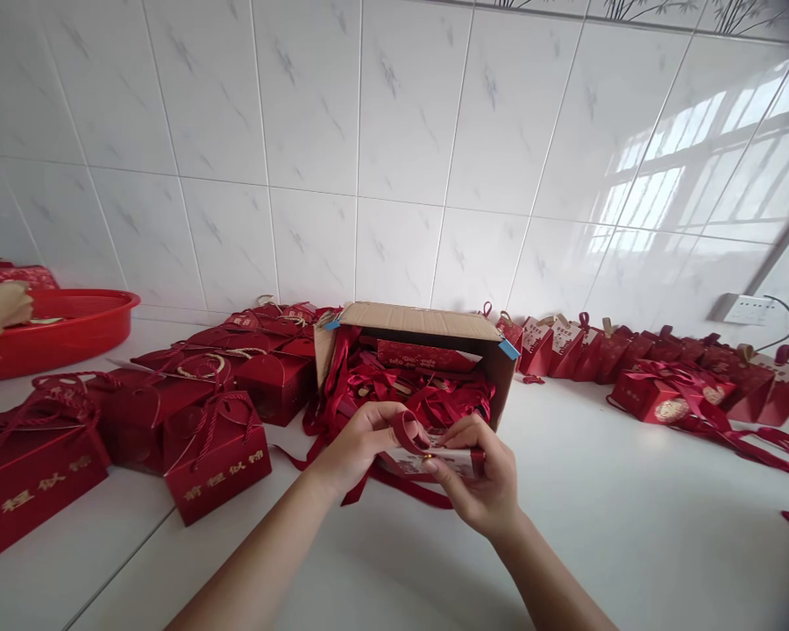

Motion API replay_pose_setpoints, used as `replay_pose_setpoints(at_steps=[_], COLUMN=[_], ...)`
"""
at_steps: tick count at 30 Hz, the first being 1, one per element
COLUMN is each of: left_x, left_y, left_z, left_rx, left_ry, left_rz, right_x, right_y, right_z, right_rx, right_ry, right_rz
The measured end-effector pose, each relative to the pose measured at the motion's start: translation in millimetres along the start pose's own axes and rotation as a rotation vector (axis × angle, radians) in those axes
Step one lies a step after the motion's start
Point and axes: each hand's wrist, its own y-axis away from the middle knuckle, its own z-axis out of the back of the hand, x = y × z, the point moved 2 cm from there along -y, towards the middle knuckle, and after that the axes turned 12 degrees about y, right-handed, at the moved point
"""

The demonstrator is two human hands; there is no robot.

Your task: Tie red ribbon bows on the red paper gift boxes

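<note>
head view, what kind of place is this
Likely a home room or small workshop: white tiled wall, wall socket, and a white counter crowded with red gift boxes around a cardboard box.

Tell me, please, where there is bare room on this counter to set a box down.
The widest bare counter lies between the right hand and the row of small boxes. Left of the cardboard box, red gift boxes crowd it.

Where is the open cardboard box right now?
Head view, centre: the cardboard box lies on the white counter just behind the left hand and right hand, red gift boxes to its left.
</note>
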Motion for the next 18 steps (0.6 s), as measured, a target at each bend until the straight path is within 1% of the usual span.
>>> replay_pose_setpoints(at_steps=[4,12,18], left_x=[0.0,-1.3,-5.5], left_y=[0.5,0.5,2.8], left_z=[0.6,-0.3,-3.6], left_rx=[0.033,0.101,0.208], left_ry=[0.019,0.032,0.014], left_rz=[0.003,-0.079,-0.154], right_x=[-0.7,0.4,0.7], right_y=[1.2,1.0,0.1], right_z=[-1.0,-1.7,-0.9], right_rx=[-0.008,-0.021,-0.062], right_ry=[0.0,-0.006,-0.039], right_rz=[0.004,-0.011,-0.026])
